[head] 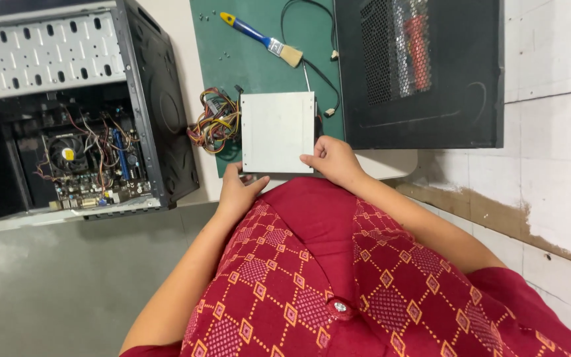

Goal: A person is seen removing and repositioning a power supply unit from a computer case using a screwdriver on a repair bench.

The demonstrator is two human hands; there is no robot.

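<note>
A flat grey metal box, a computer power supply (277, 131), lies on a green mat (246, 59). A bundle of coloured wires (216, 122) spills from its left side. My right hand (333, 159) grips its near right corner, thumb on the top plate. My left hand (238, 188) holds its near left edge from below. Red patterned cloth (312, 264) of my clothing fills the lower view.
An open computer case (74, 112) with its motherboard and fan stands on the left. A black side panel with a mesh vent (424, 73) lies at the right. A blue-handled brush (266, 41) and a black cable (318, 66) rest on the mat.
</note>
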